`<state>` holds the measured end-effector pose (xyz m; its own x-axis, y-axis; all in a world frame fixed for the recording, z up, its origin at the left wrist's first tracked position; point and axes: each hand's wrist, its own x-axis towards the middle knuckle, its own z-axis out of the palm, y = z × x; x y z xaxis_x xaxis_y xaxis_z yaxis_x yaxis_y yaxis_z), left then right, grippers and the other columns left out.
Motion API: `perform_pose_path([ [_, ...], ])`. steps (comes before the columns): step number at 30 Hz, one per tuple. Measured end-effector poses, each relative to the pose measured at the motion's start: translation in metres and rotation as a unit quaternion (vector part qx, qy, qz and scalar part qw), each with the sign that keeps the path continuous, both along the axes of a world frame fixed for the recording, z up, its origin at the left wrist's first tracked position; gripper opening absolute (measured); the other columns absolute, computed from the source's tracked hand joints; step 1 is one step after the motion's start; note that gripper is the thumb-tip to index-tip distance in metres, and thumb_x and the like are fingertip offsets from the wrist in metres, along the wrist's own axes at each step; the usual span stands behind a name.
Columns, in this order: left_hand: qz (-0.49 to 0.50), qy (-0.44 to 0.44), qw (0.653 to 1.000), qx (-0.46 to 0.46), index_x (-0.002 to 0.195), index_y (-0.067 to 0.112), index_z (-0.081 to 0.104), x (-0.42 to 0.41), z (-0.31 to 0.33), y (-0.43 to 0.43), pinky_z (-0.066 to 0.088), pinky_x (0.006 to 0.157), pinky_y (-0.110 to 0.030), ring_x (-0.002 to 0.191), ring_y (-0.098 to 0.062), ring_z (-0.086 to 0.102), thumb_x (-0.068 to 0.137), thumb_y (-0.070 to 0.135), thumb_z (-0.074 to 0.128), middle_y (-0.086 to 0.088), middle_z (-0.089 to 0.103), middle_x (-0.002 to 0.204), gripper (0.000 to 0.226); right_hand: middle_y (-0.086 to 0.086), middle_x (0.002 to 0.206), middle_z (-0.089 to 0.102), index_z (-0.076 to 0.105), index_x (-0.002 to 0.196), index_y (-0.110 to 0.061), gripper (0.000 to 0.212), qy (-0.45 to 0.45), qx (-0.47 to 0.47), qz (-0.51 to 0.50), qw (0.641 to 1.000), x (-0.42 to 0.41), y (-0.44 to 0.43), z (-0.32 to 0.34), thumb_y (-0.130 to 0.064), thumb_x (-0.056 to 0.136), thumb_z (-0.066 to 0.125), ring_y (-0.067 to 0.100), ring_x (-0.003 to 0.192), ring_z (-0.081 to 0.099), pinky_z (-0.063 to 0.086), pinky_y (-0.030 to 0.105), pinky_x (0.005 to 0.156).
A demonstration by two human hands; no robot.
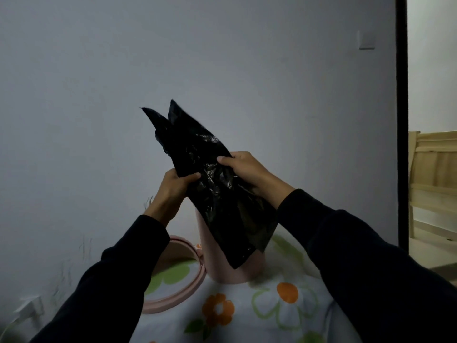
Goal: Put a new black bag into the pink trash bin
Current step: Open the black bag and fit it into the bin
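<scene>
Black bag [210,184] pinched between left hand [173,186] and right hand [244,169].

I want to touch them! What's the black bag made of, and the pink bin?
The black bag looks like thin, glossy plastic film: it crinkles and glints. The pink bin is probably hard plastic, smooth and matte, since its wall keeps a stiff, even shape.

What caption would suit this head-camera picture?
Left hand and right hand grip a black bag near the pink bin on a floral sheet.
</scene>
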<state>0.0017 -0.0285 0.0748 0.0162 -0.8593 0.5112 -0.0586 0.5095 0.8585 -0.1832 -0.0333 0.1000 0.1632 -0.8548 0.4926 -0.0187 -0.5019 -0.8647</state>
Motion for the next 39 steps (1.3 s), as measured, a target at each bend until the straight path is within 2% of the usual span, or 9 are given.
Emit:
perform_pose_path([
  [4, 0.015, 0.028, 0.999, 0.010, 0.106, 0.004, 0.066, 0.018, 0.004, 0.000, 0.056, 0.060, -0.024, 0.070, -0.012, 0.073, 0.096, 0.005, 0.056, -0.002, 0.075, 0.082, 0.014, 0.016, 0.091, 0.072, 0.070, 0.095, -0.004, 0.012, -0.074, 0.043, 0.034, 0.996, -0.023, -0.010, 0.005, -0.012, 0.095, 0.062, 0.020, 0.069, 0.068, 0.056, 0.034, 0.078],
  [7, 0.040, 0.005, 0.999, 0.008, 0.099, 0.007, 0.067, 0.039, 0.005, 0.001, 0.050, 0.063, -0.028, 0.075, -0.022, 0.064, 0.097, 0.015, 0.057, -0.011, 0.069, 0.089, 0.013, 0.018, 0.100, 0.070, 0.069, 0.100, -0.004, 0.011, -0.100, 0.053, 0.023, 0.993, -0.043, -0.015, 0.008, -0.012, 0.095, 0.063, 0.023, 0.079, 0.068, 0.053, 0.040, 0.092],
  [11, 0.083, -0.023, 0.996, 0.018, 0.084, 0.011, 0.069, 0.070, 0.000, -0.001, 0.044, 0.066, -0.033, 0.078, -0.025, 0.058, 0.096, 0.019, 0.060, -0.007, 0.069, 0.077, 0.017, 0.020, 0.112, 0.069, 0.069, 0.108, -0.006, 0.017, -0.079, 0.066, 0.006, 0.995, -0.068, -0.019, 0.007, -0.013, 0.096, 0.061, 0.027, 0.097, 0.065, 0.048, 0.043, 0.101],
  [14, 0.086, -0.035, 0.995, 0.030, 0.094, 0.005, 0.068, 0.085, -0.003, -0.003, 0.049, 0.080, -0.033, 0.084, -0.022, 0.064, 0.097, 0.017, 0.058, -0.015, 0.069, 0.097, 0.016, 0.013, 0.103, 0.070, 0.071, 0.099, -0.013, 0.012, -0.049, 0.063, 0.011, 0.997, -0.080, -0.022, 0.004, -0.013, 0.097, 0.059, 0.023, 0.089, 0.066, 0.050, 0.041, 0.098],
  [18, 0.071, -0.036, 0.996, 0.038, 0.097, 0.002, 0.066, 0.097, -0.007, -0.002, 0.053, 0.075, -0.018, 0.079, -0.008, 0.070, 0.098, 0.013, 0.056, -0.009, 0.067, 0.097, 0.015, 0.013, 0.105, 0.070, 0.072, 0.108, -0.012, 0.017, -0.050, 0.062, -0.010, 0.997, -0.094, -0.029, -0.002, -0.012, 0.097, 0.059, 0.024, 0.095, 0.065, 0.050, 0.041, 0.097],
  [24, 0.049, 0.068, 0.993, 0.082, 0.118, -0.003, 0.061, 0.112, -0.003, 0.000, 0.058, 0.077, -0.033, 0.088, -0.025, 0.068, 0.095, 0.019, 0.060, -0.016, 0.068, 0.106, 0.031, 0.012, 0.101, 0.069, 0.067, 0.117, -0.007, 0.022, -0.099, 0.073, -0.008, 0.992, -0.114, -0.031, -0.001, -0.005, 0.098, 0.054, 0.019, 0.082, 0.066, 0.056, 0.028, 0.077],
  [28, 0.020, 0.078, 0.994, 0.073, 0.128, -0.006, 0.057, 0.119, -0.002, 0.000, 0.045, 0.104, -0.044, 0.117, -0.034, 0.060, 0.094, 0.005, 0.058, -0.021, 0.063, 0.127, 0.035, 0.012, 0.106, 0.069, 0.062, 0.127, -0.004, 0.030, -0.142, 0.084, 0.001, 0.986, -0.123, -0.030, 0.001, -0.003, 0.098, 0.053, 0.021, 0.088, 0.067, 0.058, 0.029, 0.078],
  [34, 0.046, 0.028, 0.997, 0.048, 0.122, -0.005, 0.061, 0.122, -0.005, -0.002, 0.047, 0.097, -0.035, 0.099, -0.022, 0.065, 0.091, -0.006, 0.058, -0.009, 0.071, 0.106, 0.032, 0.016, 0.115, 0.068, 0.060, 0.131, -0.005, 0.033, -0.140, 0.109, 0.000, 0.984, -0.133, -0.031, 0.003, -0.004, 0.099, 0.052, 0.023, 0.091, 0.068, 0.054, 0.037, 0.091],
  [39, 0.037, 0.047, 0.997, 0.054, 0.129, -0.009, 0.056, 0.129, -0.008, -0.008, 0.045, 0.096, -0.035, 0.110, -0.027, 0.063, 0.093, -0.008, 0.051, -0.018, 0.064, 0.124, 0.036, 0.015, 0.110, 0.069, 0.057, 0.132, -0.005, 0.033, -0.150, 0.117, 0.014, 0.982, -0.139, -0.027, 0.004, -0.003, 0.101, 0.047, 0.023, 0.092, 0.068, 0.059, 0.033, 0.084],
])
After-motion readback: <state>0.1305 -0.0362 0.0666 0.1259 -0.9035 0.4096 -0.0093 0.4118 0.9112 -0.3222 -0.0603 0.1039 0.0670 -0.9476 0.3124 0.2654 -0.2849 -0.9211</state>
